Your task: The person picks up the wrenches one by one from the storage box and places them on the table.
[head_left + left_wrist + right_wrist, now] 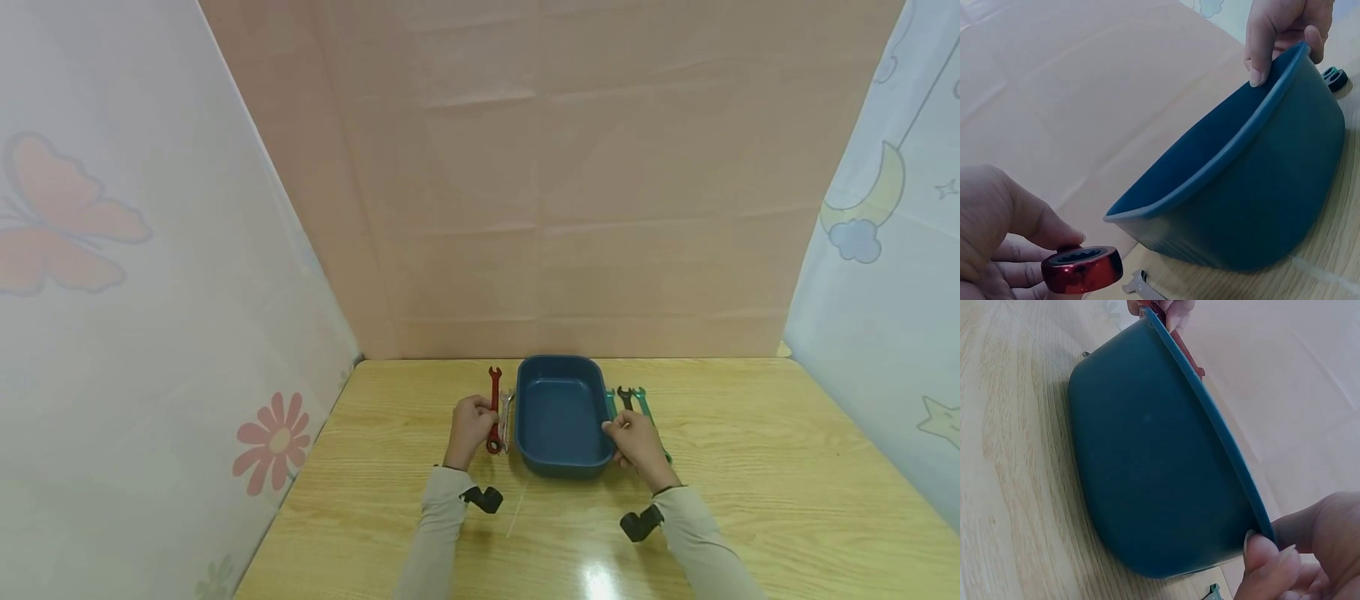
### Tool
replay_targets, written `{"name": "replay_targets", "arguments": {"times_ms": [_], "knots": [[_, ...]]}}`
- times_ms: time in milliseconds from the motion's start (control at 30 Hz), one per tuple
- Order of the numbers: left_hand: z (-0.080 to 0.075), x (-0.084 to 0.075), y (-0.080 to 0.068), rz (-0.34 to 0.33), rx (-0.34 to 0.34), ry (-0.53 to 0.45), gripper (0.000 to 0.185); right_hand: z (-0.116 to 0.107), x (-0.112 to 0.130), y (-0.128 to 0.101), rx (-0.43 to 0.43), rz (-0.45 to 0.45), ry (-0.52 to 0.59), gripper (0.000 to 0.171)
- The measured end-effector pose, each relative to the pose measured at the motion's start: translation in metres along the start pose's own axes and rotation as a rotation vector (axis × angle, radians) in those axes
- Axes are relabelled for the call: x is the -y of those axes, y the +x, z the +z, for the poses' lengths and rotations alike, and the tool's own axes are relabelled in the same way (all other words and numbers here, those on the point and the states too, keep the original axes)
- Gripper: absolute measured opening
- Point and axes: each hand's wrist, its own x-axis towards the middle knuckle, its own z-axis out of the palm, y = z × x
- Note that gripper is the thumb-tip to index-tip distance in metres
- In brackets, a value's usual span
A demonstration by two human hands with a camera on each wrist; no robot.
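My left hand (471,425) grips a red ratchet combination wrench (494,392), holding it up left of a blue plastic basin (561,421). In the left wrist view the wrench's ring end (1082,270) points toward the camera, past the thumb. A silver wrench (506,419) lies on the table between that hand and the basin. With thumb and fingers, my right hand (636,437) pinches the basin's right rim, the thumb inside the wall. No tool shows inside the basin. Beside the right hand lie a green wrench (642,402), a dark wrench (626,398) and another green one (611,403), all partly covered.
The wooden table (750,467) reaches a peach cloth backdrop (465,208) behind, with printed curtains (172,333) at both sides. A thin pale strip (517,510) lies in front of the basin. Black cameras (483,500) are strapped to both wrists.
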Motion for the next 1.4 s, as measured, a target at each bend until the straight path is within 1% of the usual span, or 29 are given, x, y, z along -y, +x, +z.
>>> {"name": "replay_targets", "arguments": {"times_ms": [267, 500, 733, 833, 1100, 1200, 1400], "knots": [[-0.003, 0.007, -0.002, 0.017, 0.015, -0.009, 0.014, 0.0, 0.0, 0.0, -0.005, -0.013, -0.018, 0.025], [-0.003, 0.015, -0.001, 0.008, 0.01, 0.004, 0.012, 0.0, -0.001, 0.0, -0.007, -0.009, -0.021, 0.024], [-0.004, 0.021, -0.001, 0.017, -0.007, 0.07, 0.009, 0.0, -0.001, 0.0, -0.008, -0.007, -0.032, 0.023], [-0.005, 0.022, -0.001, 0.007, -0.007, 0.091, 0.007, 0.0, 0.0, 0.0, -0.003, -0.011, -0.037, 0.023], [-0.006, 0.025, -0.001, -0.017, -0.002, 0.097, 0.006, -0.001, 0.0, 0.001, -0.003, -0.032, -0.049, 0.023], [-0.007, 0.025, -0.001, -0.012, 0.0, 0.099, 0.006, -0.001, 0.0, 0.002, -0.007, -0.037, -0.052, 0.024], [-0.006, 0.032, -0.002, -0.018, 0.006, 0.112, 0.005, -0.001, 0.0, 0.001, -0.001, -0.03, -0.049, 0.024]]}}
